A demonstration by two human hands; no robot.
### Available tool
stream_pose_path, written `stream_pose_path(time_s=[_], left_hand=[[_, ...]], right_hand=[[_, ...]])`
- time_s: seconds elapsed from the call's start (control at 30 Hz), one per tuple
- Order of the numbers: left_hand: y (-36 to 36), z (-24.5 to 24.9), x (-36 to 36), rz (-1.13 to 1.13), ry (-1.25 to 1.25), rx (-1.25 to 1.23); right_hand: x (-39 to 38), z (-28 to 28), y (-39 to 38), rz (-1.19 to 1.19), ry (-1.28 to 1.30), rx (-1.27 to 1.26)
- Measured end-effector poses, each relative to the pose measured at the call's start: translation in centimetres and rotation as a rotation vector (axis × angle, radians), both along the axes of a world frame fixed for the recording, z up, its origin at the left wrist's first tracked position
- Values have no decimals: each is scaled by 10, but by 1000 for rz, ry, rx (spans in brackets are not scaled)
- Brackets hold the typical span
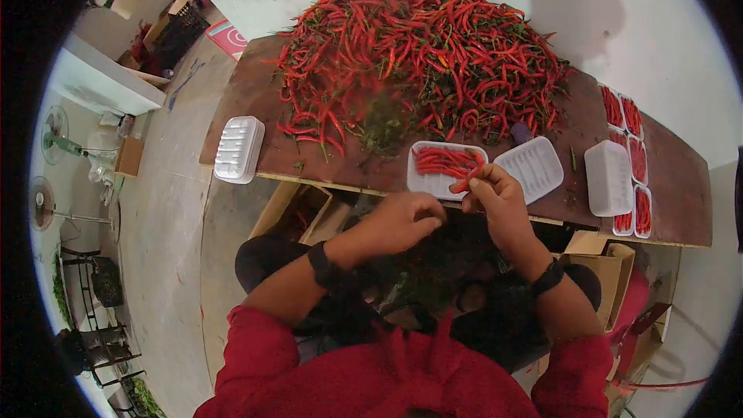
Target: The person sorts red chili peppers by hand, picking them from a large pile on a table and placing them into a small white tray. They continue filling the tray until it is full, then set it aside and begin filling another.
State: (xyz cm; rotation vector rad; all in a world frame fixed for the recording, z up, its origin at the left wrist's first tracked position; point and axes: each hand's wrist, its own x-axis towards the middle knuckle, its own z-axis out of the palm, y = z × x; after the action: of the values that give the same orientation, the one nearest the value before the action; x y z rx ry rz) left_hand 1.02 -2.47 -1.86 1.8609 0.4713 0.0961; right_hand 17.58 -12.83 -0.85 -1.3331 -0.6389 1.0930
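My right hand (499, 200) pinches a red chili pepper (466, 181) over the front right corner of a white foam tray (415, 180). In that tray lies a row of red chili peppers (443, 161). My left hand (406, 220) is in front of the table edge, left of my right hand, with its fingers curled in; whatever it may hold is hidden. A second white foam tray (534, 170), with nothing in it, lies beside the first one on the right. Behind the trays rises a large heap of red chili peppers (464, 62) with green stems.
Stacked white foam trays stand at the table's left end (239, 149) and to the right (608, 178). Several filled chili trays (638, 161) sit farther right. Cardboard boxes (607, 271) are under the brown table (681, 186). Fans (56, 139) stand at the far left.
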Motion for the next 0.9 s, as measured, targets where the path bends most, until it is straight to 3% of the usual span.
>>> stream_pose_path(time_s=[0.03,0.1,0.17,0.2,0.27,0.3,0.37,0.43,0.77,0.9], left_hand=[[-1,3,0,46,-46,145],[0,12,3,94,-29,164],[-1,20,5,141,-10,185],[-3,23,7,245,-17,105],[-2,22,8,349,-24,27],[0,18,7,285,-86,146],[4,8,6,222,-146,265],[7,2,5,87,-173,499],[13,-10,24,168,-230,652],[16,-19,33,189,-224,753]], right_hand=[[2,-5,0,23,36,-27],[3,-6,-1,45,71,-55],[2,-3,-1,160,-167,-138],[0,-6,-1,158,-166,-137],[-6,-15,-4,171,-823,12],[-7,-12,-4,170,-823,12],[-10,-4,-4,304,-1118,-76],[-11,-7,-4,292,-1156,-56],[5,-9,6,117,-1248,-16],[14,-18,10,151,-1296,-46]])
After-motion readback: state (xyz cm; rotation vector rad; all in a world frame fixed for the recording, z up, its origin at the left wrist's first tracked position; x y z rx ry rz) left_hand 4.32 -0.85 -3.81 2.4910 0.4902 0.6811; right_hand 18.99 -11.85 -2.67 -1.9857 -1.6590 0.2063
